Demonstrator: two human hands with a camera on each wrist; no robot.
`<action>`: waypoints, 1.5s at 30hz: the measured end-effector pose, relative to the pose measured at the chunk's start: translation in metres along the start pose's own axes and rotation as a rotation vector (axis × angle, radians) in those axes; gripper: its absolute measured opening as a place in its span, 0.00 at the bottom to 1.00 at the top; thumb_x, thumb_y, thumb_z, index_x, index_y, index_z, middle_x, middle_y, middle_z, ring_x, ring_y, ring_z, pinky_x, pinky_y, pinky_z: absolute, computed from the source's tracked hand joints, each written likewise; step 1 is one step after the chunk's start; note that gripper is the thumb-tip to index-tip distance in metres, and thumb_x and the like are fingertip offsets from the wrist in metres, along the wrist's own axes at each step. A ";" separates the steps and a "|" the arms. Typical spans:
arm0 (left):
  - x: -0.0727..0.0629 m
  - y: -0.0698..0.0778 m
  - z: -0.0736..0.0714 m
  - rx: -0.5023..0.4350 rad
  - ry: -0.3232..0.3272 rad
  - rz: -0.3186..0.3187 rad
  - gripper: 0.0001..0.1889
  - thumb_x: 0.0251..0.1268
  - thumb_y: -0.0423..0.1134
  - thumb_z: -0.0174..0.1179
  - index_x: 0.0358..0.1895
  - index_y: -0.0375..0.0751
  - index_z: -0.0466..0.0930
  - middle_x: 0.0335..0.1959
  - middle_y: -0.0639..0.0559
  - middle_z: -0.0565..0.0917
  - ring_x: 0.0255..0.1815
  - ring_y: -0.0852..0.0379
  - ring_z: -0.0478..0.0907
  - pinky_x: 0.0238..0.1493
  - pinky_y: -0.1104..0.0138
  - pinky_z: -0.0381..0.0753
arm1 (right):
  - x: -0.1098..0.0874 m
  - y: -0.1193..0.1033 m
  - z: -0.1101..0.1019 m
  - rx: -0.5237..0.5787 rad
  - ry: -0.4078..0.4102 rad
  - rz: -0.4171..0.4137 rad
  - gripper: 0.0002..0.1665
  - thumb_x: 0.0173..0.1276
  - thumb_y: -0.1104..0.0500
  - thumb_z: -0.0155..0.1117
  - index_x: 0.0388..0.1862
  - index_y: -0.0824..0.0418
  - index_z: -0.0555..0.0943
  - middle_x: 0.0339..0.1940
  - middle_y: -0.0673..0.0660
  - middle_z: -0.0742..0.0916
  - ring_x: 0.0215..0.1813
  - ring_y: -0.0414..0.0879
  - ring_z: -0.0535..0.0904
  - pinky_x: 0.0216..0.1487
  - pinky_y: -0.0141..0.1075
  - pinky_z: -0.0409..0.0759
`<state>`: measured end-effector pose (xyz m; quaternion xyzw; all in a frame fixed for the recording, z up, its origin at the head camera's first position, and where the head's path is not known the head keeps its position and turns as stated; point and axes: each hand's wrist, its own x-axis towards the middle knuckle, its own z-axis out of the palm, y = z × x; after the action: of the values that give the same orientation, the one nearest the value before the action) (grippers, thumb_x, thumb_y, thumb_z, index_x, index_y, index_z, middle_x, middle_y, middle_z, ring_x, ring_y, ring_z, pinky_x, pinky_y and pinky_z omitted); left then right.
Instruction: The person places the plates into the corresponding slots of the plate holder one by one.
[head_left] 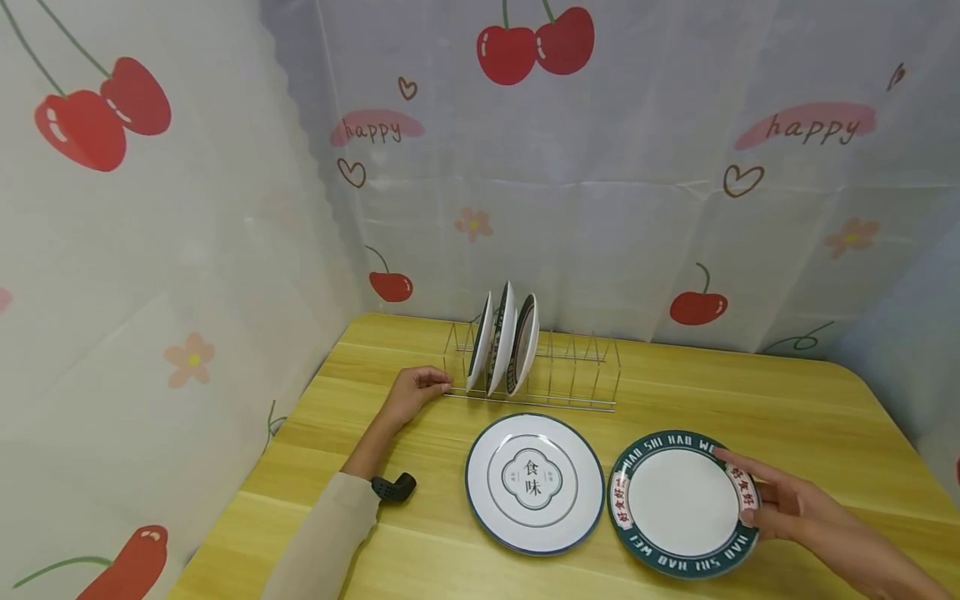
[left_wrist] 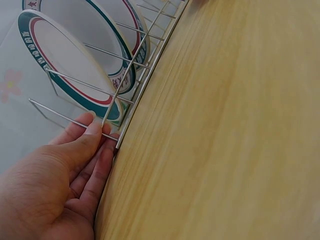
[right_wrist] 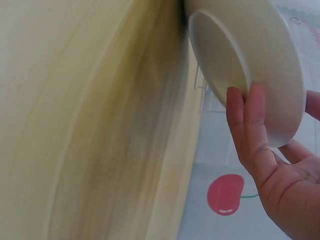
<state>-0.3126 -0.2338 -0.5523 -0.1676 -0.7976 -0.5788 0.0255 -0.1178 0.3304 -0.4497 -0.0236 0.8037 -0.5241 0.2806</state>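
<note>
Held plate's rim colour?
Dark green, white-lettered rim with pale, red-printed panels; best in head view.

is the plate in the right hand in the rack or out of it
Out: in the head view, the right hand grips the plate by its edge, apart from the rack.

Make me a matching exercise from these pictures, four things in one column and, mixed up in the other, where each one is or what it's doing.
Things:
1. Left hand
2. Plate with characters at its centre
3. Right hand
4. Group of plates

Places and states:
A. Gripping the edge of the green-banded plate
B. On edge in the wire rack
C. Pinching one end of the rack
D. Face up on the table

Right pairs: 1-C, 2-D, 3-A, 4-B
</note>
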 end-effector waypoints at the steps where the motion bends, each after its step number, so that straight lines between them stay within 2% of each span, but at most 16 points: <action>1: 0.000 0.000 0.000 0.003 0.000 -0.004 0.06 0.67 0.28 0.66 0.44 0.30 0.87 0.41 0.40 0.89 0.41 0.54 0.86 0.43 0.70 0.84 | -0.001 -0.002 0.001 -0.004 0.003 0.000 0.44 0.80 0.52 0.55 0.84 0.58 0.46 0.78 0.79 0.48 0.62 0.60 0.73 0.54 0.49 0.83; 6: 0.000 0.003 0.000 -0.009 0.009 0.000 0.06 0.66 0.31 0.68 0.43 0.33 0.88 0.41 0.42 0.89 0.42 0.56 0.86 0.43 0.70 0.84 | -0.005 -0.012 0.006 0.000 0.021 -0.028 0.41 0.81 0.52 0.53 0.85 0.51 0.47 0.80 0.76 0.48 0.66 0.63 0.72 0.55 0.52 0.83; 17: -0.003 0.006 0.000 -0.012 0.006 -0.004 0.06 0.66 0.30 0.67 0.43 0.33 0.88 0.41 0.43 0.89 0.42 0.54 0.86 0.45 0.68 0.85 | -0.001 -0.028 0.011 0.057 0.050 -0.089 0.41 0.81 0.54 0.54 0.85 0.45 0.48 0.79 0.73 0.56 0.60 0.52 0.79 0.54 0.47 0.84; 21: -0.002 0.006 0.000 -0.014 0.010 -0.008 0.06 0.66 0.31 0.68 0.42 0.34 0.89 0.41 0.44 0.89 0.42 0.54 0.86 0.45 0.69 0.85 | 0.000 -0.032 0.010 0.082 0.052 -0.161 0.39 0.81 0.58 0.53 0.84 0.44 0.50 0.74 0.50 0.70 0.57 0.43 0.82 0.52 0.44 0.85; 24: -0.001 0.004 0.001 -0.005 0.013 0.002 0.06 0.65 0.31 0.68 0.43 0.33 0.89 0.41 0.43 0.89 0.42 0.54 0.86 0.44 0.69 0.85 | 0.000 -0.037 0.009 0.088 0.068 -0.212 0.39 0.81 0.61 0.53 0.84 0.46 0.51 0.65 0.34 0.73 0.57 0.39 0.82 0.52 0.42 0.85; 25: -0.001 0.004 0.001 0.000 0.015 0.005 0.06 0.65 0.31 0.68 0.43 0.32 0.88 0.41 0.42 0.89 0.42 0.54 0.86 0.44 0.69 0.85 | 0.000 -0.039 0.009 0.086 0.076 -0.221 0.39 0.81 0.61 0.54 0.84 0.46 0.52 0.64 0.32 0.73 0.57 0.38 0.82 0.51 0.42 0.85; 30: -0.002 0.004 0.001 0.004 0.021 0.002 0.06 0.65 0.30 0.68 0.43 0.32 0.88 0.42 0.42 0.89 0.42 0.55 0.86 0.43 0.70 0.84 | 0.001 -0.050 0.008 0.070 0.117 -0.223 0.39 0.80 0.59 0.55 0.84 0.44 0.53 0.64 0.33 0.70 0.56 0.34 0.81 0.51 0.42 0.85; 36: -0.003 0.007 0.002 -0.014 0.006 -0.008 0.06 0.65 0.30 0.68 0.42 0.32 0.88 0.41 0.42 0.89 0.42 0.55 0.87 0.45 0.69 0.85 | 0.001 -0.061 0.007 0.068 0.114 -0.286 0.38 0.81 0.62 0.54 0.83 0.44 0.54 0.64 0.33 0.74 0.55 0.42 0.84 0.50 0.41 0.86; 39: -0.004 0.006 0.002 -0.014 0.003 -0.005 0.06 0.66 0.30 0.68 0.43 0.32 0.88 0.41 0.43 0.89 0.42 0.55 0.87 0.45 0.68 0.85 | 0.001 -0.068 0.006 0.061 0.118 -0.302 0.38 0.81 0.62 0.53 0.83 0.44 0.54 0.63 0.35 0.76 0.55 0.42 0.84 0.50 0.40 0.86; 41: -0.003 0.006 0.002 -0.013 0.005 -0.003 0.06 0.66 0.30 0.68 0.43 0.32 0.88 0.41 0.43 0.89 0.42 0.55 0.87 0.45 0.68 0.85 | 0.001 -0.074 0.008 0.050 0.133 -0.296 0.38 0.81 0.60 0.54 0.83 0.43 0.55 0.65 0.37 0.75 0.56 0.40 0.83 0.50 0.39 0.85; 45: -0.003 0.005 0.001 -0.011 0.009 0.002 0.06 0.66 0.30 0.68 0.43 0.33 0.88 0.41 0.43 0.89 0.42 0.55 0.87 0.45 0.68 0.85 | 0.004 -0.087 0.012 0.035 0.152 -0.295 0.39 0.80 0.58 0.56 0.83 0.41 0.54 0.73 0.52 0.69 0.57 0.37 0.81 0.51 0.39 0.85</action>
<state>-0.3084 -0.2323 -0.5484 -0.1659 -0.7941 -0.5840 0.0290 -0.1383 0.2802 -0.3801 -0.0965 0.8012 -0.5739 0.1393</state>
